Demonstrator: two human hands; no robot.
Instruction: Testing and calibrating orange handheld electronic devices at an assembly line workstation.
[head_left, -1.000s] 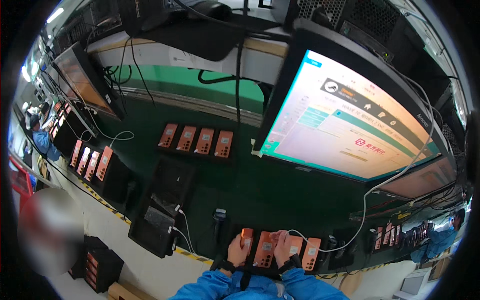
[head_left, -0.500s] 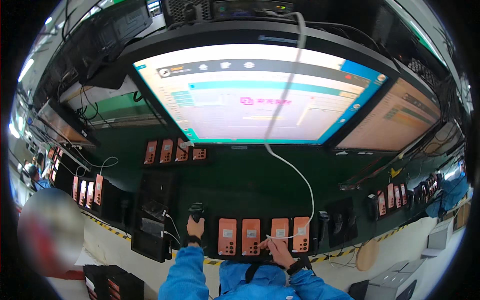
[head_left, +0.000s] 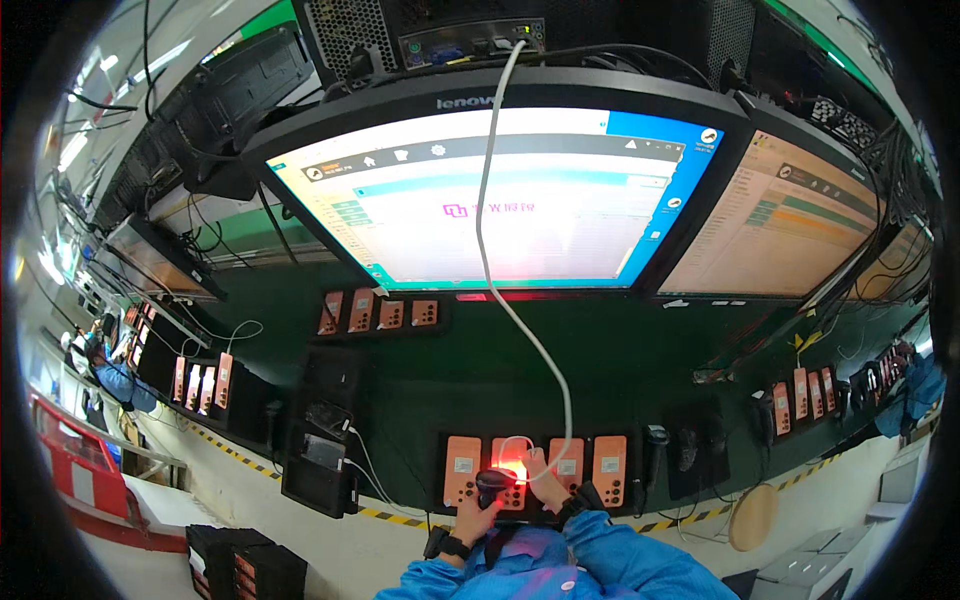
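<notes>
My left hand (head_left: 474,522) grips a black handheld barcode scanner (head_left: 493,484). Its red light falls on the second orange phone from the left (head_left: 509,447), one of several lying back up, with white labels, in a black tray (head_left: 586,448). Over the gap between the second and third phones, my right hand (head_left: 548,486) has its fingers closed on a white cable (head_left: 540,350). The cable hangs from above, across the monitor, and loops over the second phone. Whether its tip touches that phone cannot be made out.
A lit monitor (head_left: 480,210) stands behind the green bench, a second screen (head_left: 770,220) to its right. Further back lies a tray of phones (head_left: 390,314). Black trays with cables (head_left: 322,475) are at left; another scanner (head_left: 655,450) and a mouse (head_left: 688,450) at right.
My left hand has moved right and nearer with the scanner, which now shines red on the second phone. My right hand stays by the phones with the cable. The view has shifted slightly.
</notes>
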